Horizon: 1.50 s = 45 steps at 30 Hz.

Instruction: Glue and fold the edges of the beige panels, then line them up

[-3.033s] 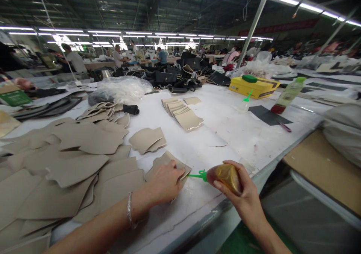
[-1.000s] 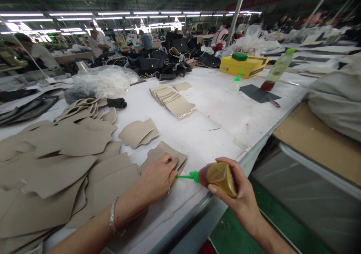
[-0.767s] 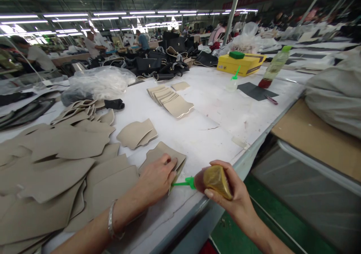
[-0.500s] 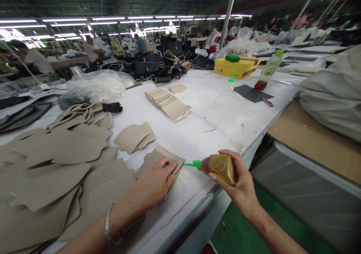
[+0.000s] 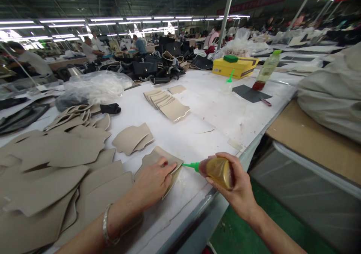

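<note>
My left hand (image 5: 156, 177) is closed on a beige leather piece (image 5: 153, 154) near the table's front edge, its index finger pressed along the right corner. A second layer shows beneath that corner, its edge parted from the top one. In my right hand (image 5: 237, 184) a squeeze bottle (image 5: 217, 171) with amber liquid lies tilted on its side, fingers wrapped round it. Its thin green nozzle (image 5: 191, 166) points left and meets the piece's right edge. My left fingertips are close to the nozzle tip. The thumb is partly hidden.
Beige pieces lie heaped (image 5: 56, 148) at left, with a small pair (image 5: 132, 138) and a fanned stack (image 5: 167, 105) beyond. Farther back stand a white bottle (image 5: 228, 86), a yellow box (image 5: 235, 67) and a tall bottle (image 5: 266, 71). Cardboard (image 5: 310, 137) is at right.
The nozzle stays at the edge of the beige piece while the bottle tilts slightly, its base a little lower. The whole view shifts slightly; both hands keep their holds.
</note>
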### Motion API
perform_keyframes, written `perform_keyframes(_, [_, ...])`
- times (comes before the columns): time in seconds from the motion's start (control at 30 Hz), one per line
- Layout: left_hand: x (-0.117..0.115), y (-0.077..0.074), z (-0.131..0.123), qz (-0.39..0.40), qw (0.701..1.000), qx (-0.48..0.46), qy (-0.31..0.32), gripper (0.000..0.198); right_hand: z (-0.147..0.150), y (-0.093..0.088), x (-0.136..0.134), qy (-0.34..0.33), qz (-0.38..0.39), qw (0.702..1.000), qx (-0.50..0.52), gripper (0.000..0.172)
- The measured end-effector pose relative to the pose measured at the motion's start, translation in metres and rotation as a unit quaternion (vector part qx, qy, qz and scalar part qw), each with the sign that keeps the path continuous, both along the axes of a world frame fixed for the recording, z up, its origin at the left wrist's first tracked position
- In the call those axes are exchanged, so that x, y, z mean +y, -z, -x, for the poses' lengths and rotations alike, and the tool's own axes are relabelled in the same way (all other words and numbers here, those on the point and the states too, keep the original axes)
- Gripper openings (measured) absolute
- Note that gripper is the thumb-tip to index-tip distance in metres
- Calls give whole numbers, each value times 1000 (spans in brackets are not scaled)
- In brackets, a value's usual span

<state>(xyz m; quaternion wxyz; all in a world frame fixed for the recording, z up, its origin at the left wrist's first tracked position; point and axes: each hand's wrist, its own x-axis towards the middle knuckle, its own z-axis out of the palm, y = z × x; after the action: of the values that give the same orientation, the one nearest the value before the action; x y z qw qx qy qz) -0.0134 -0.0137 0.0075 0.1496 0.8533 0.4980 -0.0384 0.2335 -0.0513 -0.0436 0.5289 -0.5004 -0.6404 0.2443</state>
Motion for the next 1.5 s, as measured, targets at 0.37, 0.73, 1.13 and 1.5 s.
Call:
perform_keyframes(0.37, [-1, -4, -1, 0, 1000, 2, -4, 42, 2, 4, -10, 19, -11, 999, -42, 55])
perform_keyframes(0.73, [-2, -5, -1, -1, 1000, 1, -11, 43, 7, 5, -11, 60, 44, 997, 7, 50])
perform_keyframes(1.13, [-1, -3, -2, 4, 1000, 9, -27, 44, 24, 6, -41, 5, 124, 988, 93, 48])
perform_keyframes(1.5, [-1, 0, -2, -1, 999, -2, -37, 45, 35, -2, -51, 6, 199, 955, 221, 50])
